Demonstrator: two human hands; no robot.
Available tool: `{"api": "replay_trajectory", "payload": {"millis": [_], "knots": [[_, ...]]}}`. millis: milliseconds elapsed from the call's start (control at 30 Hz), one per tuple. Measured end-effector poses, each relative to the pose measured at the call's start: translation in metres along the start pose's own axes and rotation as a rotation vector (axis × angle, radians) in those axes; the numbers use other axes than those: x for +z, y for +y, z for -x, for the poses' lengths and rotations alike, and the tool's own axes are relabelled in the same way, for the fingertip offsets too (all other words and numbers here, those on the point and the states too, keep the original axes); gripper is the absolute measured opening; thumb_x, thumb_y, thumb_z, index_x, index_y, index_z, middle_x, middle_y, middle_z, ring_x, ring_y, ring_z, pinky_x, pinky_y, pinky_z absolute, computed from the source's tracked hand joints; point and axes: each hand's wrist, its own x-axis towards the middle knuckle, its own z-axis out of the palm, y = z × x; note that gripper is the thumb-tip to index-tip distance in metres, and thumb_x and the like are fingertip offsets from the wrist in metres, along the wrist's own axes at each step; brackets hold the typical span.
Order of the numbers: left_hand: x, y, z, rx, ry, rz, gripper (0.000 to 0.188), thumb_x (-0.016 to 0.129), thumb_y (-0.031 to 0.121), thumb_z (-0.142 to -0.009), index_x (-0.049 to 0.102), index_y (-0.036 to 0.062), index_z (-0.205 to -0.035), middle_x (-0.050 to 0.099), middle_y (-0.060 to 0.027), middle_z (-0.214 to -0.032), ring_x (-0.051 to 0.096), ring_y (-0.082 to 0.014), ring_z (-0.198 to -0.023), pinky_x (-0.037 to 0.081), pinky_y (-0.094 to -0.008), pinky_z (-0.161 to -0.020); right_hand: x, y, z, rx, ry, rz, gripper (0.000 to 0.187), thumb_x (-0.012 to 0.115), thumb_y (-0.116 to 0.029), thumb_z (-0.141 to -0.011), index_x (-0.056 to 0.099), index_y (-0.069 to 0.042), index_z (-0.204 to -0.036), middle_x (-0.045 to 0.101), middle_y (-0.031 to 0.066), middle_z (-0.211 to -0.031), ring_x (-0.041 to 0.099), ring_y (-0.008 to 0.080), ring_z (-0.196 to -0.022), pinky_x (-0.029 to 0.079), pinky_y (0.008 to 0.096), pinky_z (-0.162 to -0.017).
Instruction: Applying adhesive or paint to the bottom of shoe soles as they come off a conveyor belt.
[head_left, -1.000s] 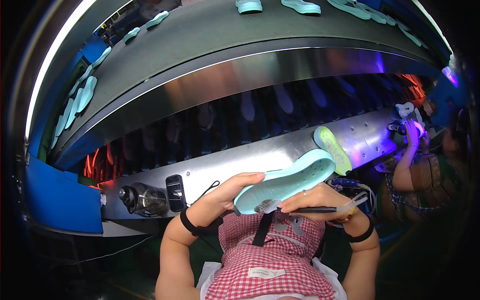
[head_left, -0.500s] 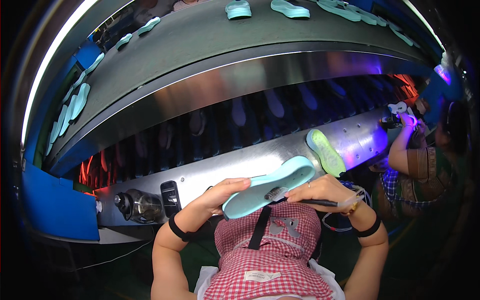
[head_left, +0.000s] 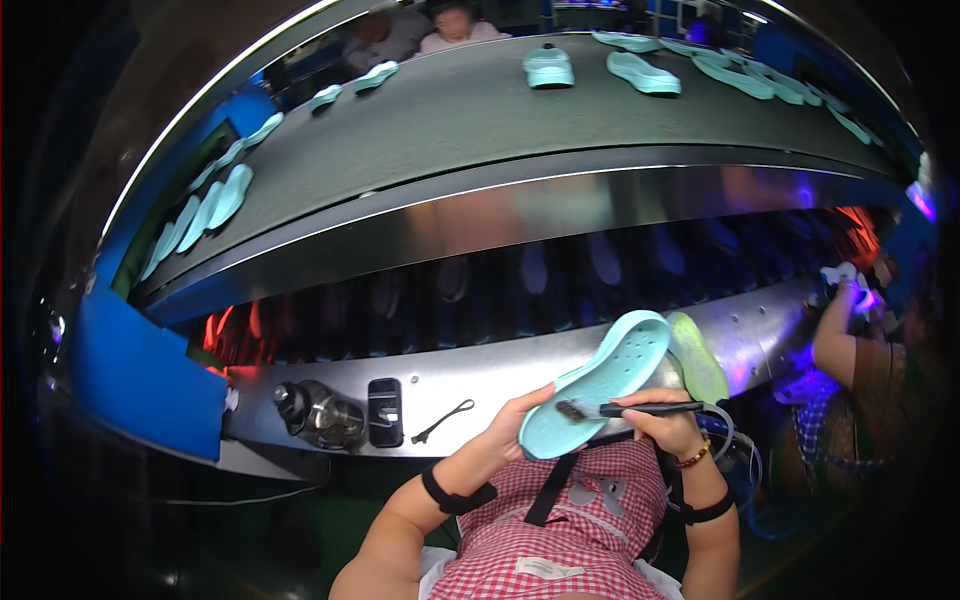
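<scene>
My left hand [head_left: 508, 424] grips the rounded near end of a light blue shoe sole [head_left: 625, 365], which slants up and to the right above the apron. Its inner side faces up, with small holes toward the far end. My right hand [head_left: 668, 428] is closed around a brush [head_left: 652, 409] with a black handle. Dark bristles touch or hover just over the sole's inner surface, nearer my left hand. A clear tube runs from the handle past the right wrist. Behind the sole, partly hidden by it, lies a yellow-green sole [head_left: 702, 368].
On the metal ledge [head_left: 520, 375] stand a dark bottle [head_left: 325, 418], a black phone-like device [head_left: 385, 412] and a thin black strap [head_left: 443, 422]. Beyond is a conveyor belt [head_left: 430, 140] carrying several light blue soles. A co-worker's arm [head_left: 843, 345] is at right; two people sit across.
The sole has tilted so its inside shows more fully. The brush has shifted toward the end by my left hand. My view has moved, and the black strap now shows.
</scene>
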Motion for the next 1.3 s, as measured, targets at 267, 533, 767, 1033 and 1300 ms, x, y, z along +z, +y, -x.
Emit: {"api": "replay_trajectory", "payload": {"millis": [267, 533, 767, 1033, 1300], "knots": [[0.002, -0.003, -0.004, 0.023, 0.025, 0.085, 0.050, 0.041, 0.027, -0.089, 0.028, 0.0014, -0.130, 0.044, -0.0209, -0.120, 0.052, -0.0338, -0.104, 0.049, -0.0461, -0.082, -0.002, 0.011, 0.002, -0.050, 0.087, -0.067, 0.017, 0.059, 0.001, -0.074, 0.064, 0.004, -0.090, 0.062, 0.0080, -0.068, 0.052, 0.0073, -0.048, 0.041, 0.0184, -0.042], [-0.007, -0.023, 0.003, -0.018, 0.200, 0.108, 0.050, 0.043, 0.027, -0.089, 0.030, 0.0010, -0.130, 0.049, -0.0181, -0.118, 0.055, -0.0258, -0.102, 0.049, -0.0418, -0.082, 0.017, 0.012, -0.012, -0.051, 0.650, 0.116, 0.018, 0.057, 0.000, -0.077, 0.062, 0.004, -0.093, 0.062, 0.0090, -0.078, 0.057, 0.0129, -0.054, 0.046, 0.0218, -0.050], [0.002, 0.023, 0.054, 0.330, 0.033, -0.004, 0.051, 0.037, 0.028, -0.090, 0.029, -0.0005, -0.130, 0.047, -0.0188, -0.121, 0.053, -0.0288, -0.104, 0.046, -0.0439, -0.085, 0.029, 0.002, 0.026, -0.234, 0.018, -0.190, 0.018, 0.061, -0.003, -0.074, 0.058, 0.004, -0.090, 0.061, 0.0222, -0.091, 0.050, 0.0104, -0.043, 0.042, 0.0205, -0.046], [0.069, 0.169, 0.102, 0.940, -0.247, -0.261, 0.054, 0.025, 0.037, -0.089, 0.034, -0.0021, -0.126, 0.047, -0.0224, -0.118, 0.051, -0.0405, -0.102, 0.040, -0.0566, -0.085, 0.008, 0.024, 0.039, -0.153, 0.279, -0.616, 0.019, 0.054, -0.003, -0.078, 0.049, 0.005, -0.096, 0.057, 0.0279, -0.094, 0.040, 0.0108, -0.037, 0.035, 0.0194, -0.037], [0.052, 0.323, 0.086, 1.343, 0.111, 0.427, 0.086, 0.027, 0.062, -0.080, -0.005, 0.0063, -0.137, 0.004, -0.0122, -0.144, 0.010, -0.0313, -0.132, 0.011, -0.0530, -0.104, 0.009, 0.044, 0.029, -0.004, 0.381, -0.693, 0.019, 0.055, -0.001, -0.079, 0.052, 0.005, -0.097, 0.060, 0.0219, -0.095, 0.045, 0.0094, -0.043, 0.038, 0.0181, -0.040]]}}
